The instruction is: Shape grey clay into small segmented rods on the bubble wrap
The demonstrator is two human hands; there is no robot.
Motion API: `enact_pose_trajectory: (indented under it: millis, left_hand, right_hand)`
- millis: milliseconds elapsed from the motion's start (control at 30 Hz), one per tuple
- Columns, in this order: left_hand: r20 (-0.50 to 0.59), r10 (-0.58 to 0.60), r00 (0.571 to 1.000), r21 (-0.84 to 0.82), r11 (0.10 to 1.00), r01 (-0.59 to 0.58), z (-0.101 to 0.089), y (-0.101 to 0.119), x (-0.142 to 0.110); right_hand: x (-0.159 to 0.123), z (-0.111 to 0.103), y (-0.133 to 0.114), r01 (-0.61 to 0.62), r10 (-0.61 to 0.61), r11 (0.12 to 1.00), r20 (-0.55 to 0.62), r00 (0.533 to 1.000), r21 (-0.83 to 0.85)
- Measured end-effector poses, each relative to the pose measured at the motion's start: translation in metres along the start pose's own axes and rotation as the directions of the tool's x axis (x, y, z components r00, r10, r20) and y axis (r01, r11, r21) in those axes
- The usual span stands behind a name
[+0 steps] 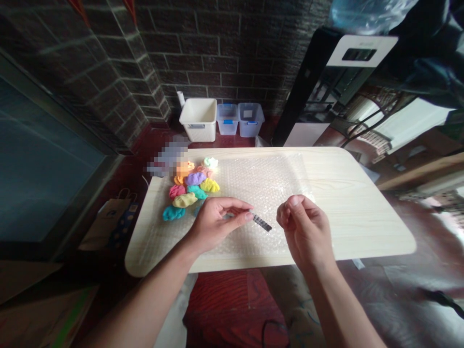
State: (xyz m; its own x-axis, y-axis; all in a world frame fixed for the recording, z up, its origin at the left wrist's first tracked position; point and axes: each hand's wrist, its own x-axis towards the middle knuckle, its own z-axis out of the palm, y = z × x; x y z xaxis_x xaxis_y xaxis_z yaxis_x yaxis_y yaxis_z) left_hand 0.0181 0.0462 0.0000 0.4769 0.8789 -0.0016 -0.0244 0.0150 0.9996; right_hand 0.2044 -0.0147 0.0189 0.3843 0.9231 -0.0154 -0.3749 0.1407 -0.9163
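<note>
My left hand (218,222) pinches one end of a short, dark, braided-looking strip (262,223) between thumb and forefinger. The strip slants down to the right, its far end free above the bubble wrap (246,186). To the right of it is my right hand (306,226), its fingers closed and the thumb pressed on the forefinger; whatever it may hold is hidden. Left of my hands lie several soft, crumpled coloured lumps, among them a teal one (174,213), a purple one (195,178) and a yellow one (210,185).
The bubble wrap covers much of a pale wooden table (362,212). Beyond its far edge, a white bin (198,128) and two clear bluish boxes stand on the floor. A water dispenser (308,92) rises at the back right. A paper bag (105,220) stands at left.
</note>
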Motion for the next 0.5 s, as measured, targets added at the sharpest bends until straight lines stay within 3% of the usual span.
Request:
enact_pose_trajectory:
  millis: [200, 500]
  left_hand:
    - [0.001, 0.009, 1.000, 0.020, 1.000, -0.009, 0.0002, 0.0005, -0.0006]
    - [-0.007, 0.001, 1.000, 0.037, 0.999, -0.001, -0.0003, 0.0012, 0.0013]
  right_hand:
    - [0.0021, -0.0008, 0.0013, -0.046, 0.050, 0.997, -0.057, 0.997, 0.060]
    - [-0.0003, 0.0008, -0.0027, -0.127, 0.123, 0.984, 0.035, 0.992, 0.122]
